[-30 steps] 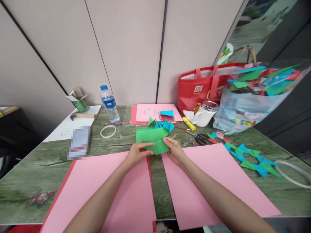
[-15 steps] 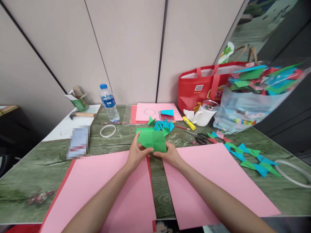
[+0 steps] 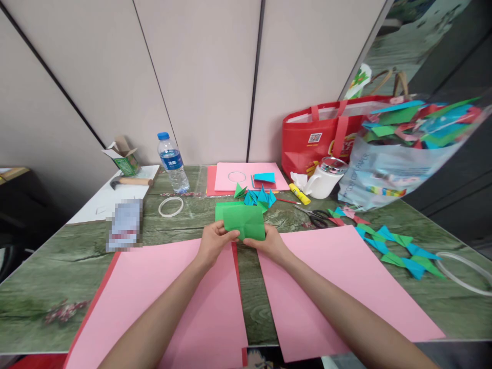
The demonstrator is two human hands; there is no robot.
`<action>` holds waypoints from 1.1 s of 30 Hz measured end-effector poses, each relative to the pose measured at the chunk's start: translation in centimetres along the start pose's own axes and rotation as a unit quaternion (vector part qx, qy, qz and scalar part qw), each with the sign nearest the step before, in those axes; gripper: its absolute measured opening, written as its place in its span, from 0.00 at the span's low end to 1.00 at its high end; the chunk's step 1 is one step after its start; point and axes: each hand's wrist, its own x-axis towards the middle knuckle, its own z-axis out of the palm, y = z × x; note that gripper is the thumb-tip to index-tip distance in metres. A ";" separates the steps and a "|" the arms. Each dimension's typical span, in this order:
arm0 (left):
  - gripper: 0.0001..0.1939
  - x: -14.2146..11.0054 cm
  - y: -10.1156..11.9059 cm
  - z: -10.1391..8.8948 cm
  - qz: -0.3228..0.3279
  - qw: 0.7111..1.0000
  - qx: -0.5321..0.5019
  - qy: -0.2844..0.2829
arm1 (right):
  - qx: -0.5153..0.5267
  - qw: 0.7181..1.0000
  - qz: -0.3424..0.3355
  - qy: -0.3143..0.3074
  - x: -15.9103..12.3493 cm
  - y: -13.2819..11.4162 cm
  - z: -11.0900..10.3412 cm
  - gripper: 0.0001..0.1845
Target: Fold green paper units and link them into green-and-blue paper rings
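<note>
**Pinching green paper with both hands**

Grasping green paper [image 3: 245, 221] in both hands, pinching with the left hand [image 3: 213, 242] at the lower left corner and the right hand [image 3: 271, 242] at the lower right. Holding it tilted up over the middle of the bench [image 3: 257, 302], between near and far edges.

Probably handling something very light, thin and bendy, creasing or tearing more readily than slipping. Likely gripping best at corners or along edges, pinching gently, sparing the middle from stray creases.

Facing a second green paper [image 3: 220, 211] just beyond, partly hidden, then folded pieces [image 3: 262, 198] toward the far edge, crowding the space ahead. Passing forearms over a left pink sheet [image 3: 184, 292] and a right pink sheet [image 3: 326, 277], both overlapping the near edge. Finding scissors [image 3: 318, 219], glue stick [image 3: 299, 195] and white mug [image 3: 326, 180] toward the far right corner.
</note>
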 end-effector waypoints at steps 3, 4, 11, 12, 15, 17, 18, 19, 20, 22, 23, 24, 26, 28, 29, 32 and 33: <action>0.18 0.0 -0.2 0.2 -0.010 1.000 -0.003 0.026 | -0.001 1.000 -0.001 -0.002 -0.1 -0.1 0.2 0.15; 0.18 -0.1 -0.3 0.2 -0.012 0.999 -0.004 0.031 | 0.003 1.000 0.005 0.000 -0.1 -0.1 0.3 0.15; 0.18 -0.2 -0.6 0.5 -0.013 0.999 0.001 0.036 | 0.037 0.998 0.042 -0.009 0.0 0.3 0.3 0.12; 0.18 -0.2 -0.7 0.5 -0.016 0.999 0.000 0.040 | 0.039 0.998 0.042 -0.009 0.0 0.3 0.3 0.11; 0.18 -0.2 -0.7 0.5 -0.024 0.998 -0.003 0.053 | 0.030 0.999 0.038 -0.013 0.0 0.3 0.3 0.10; 0.18 -0.2 -0.7 0.5 -0.030 0.998 -0.007 0.057 | 0.019 0.999 0.031 -0.017 0.0 0.2 0.3 0.09; 0.18 -0.2 -0.7 0.5 -0.032 0.998 -0.009 0.058 | 0.015 0.999 0.027 -0.019 0.0 0.1 0.3 0.09; 0.18 -0.2 -0.7 0.5 -0.034 0.998 -0.010 0.061 | 0.012 0.999 0.024 -0.021 0.0 0.1 0.3 0.09; 0.18 -0.2 -0.6 0.5 -0.035 0.997 -0.011 0.064 | 0.009 0.999 0.022 -0.022 0.0 0.0 0.3 0.09; 0.19 -0.3 -0.6 0.6 -0.039 0.997 -0.014 0.068 | 0.004 0.999 0.024 -0.023 0.0 -0.1 0.3 0.09; 0.19 -0.3 -0.6 0.6 -0.041 0.997 -0.017 0.070 | 0.003 0.999 0.026 -0.024 0.0 -0.1 0.3 0.10; 0.19 -0.3 -0.6 0.7 -0.043 0.996 -0.021 0.071 | 0.002 0.999 0.030 -0.025 0.0 -0.1 0.3 0.10; 0.20 -0.4 -0.5 0.7 -0.045 0.996 -0.027 0.073 | 0.003 0.999 0.038 -0.027 0.0 -0.1 0.4 0.10; 0.20 -0.4 -0.6 0.7 -0.046 0.995 -0.029 0.078 | 0.005 0.999 0.045 -0.027 0.0 -0.1 0.4 0.11; 0.20 -0.4 -0.6 0.7 -0.047 0.995 -0.029 0.080 | 0.006 0.998 0.047 -0.027 0.0 -0.1 0.4 0.11; 0.20 -0.3 -0.7 0.7 -0.050 0.994 -0.028 0.089 | 0.010 0.998 0.052 -0.022 -0.1 -0.1 0.5 0.11; 0.20 -0.3 -0.7 0.7 -0.050 0.994 -0.028 0.091 | 0.007 0.998 0.052 -0.019 -0.1 -0.1 0.5 0.11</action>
